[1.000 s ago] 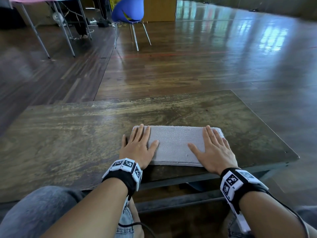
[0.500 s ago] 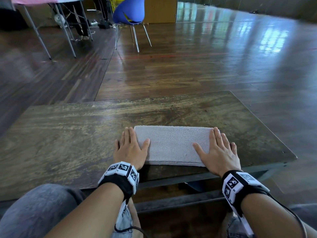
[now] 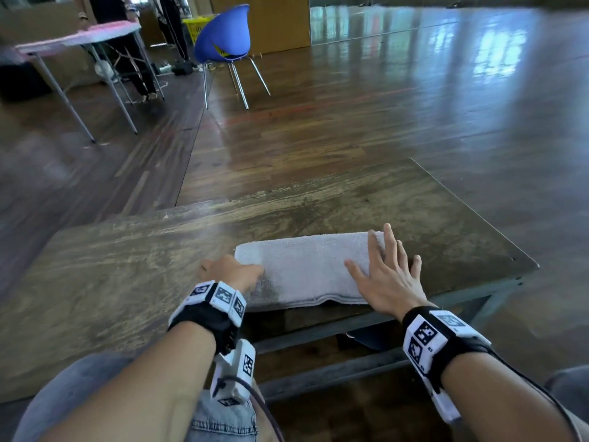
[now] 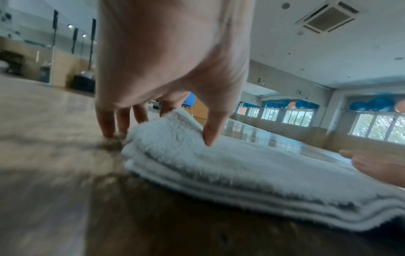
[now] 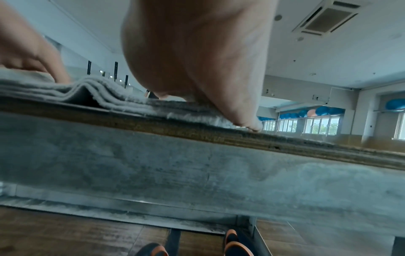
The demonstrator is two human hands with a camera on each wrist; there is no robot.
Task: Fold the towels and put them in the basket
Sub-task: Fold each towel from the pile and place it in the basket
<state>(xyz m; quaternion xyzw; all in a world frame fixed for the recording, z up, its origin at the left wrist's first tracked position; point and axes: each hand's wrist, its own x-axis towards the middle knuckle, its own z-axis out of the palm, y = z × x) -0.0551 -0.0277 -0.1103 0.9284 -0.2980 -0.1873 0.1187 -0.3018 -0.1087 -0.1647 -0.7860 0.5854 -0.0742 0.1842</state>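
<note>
The left hand (image 3: 228,270) pinches the left end of the folded towel (image 3: 306,269): its thumb (image 4: 213,133) lies on top of the pile, the fingers (image 4: 107,124) curl down at the edge onto the table (image 3: 127,275). The right hand (image 3: 387,282) lies flat with fingers spread and straight, pressing the towel's right end near the table's front edge. Between both hands the towel's layers buckle slightly upward. The wrist bands (image 3: 425,334) carry black-and-white square marker patterns; no readable writing.
</note>
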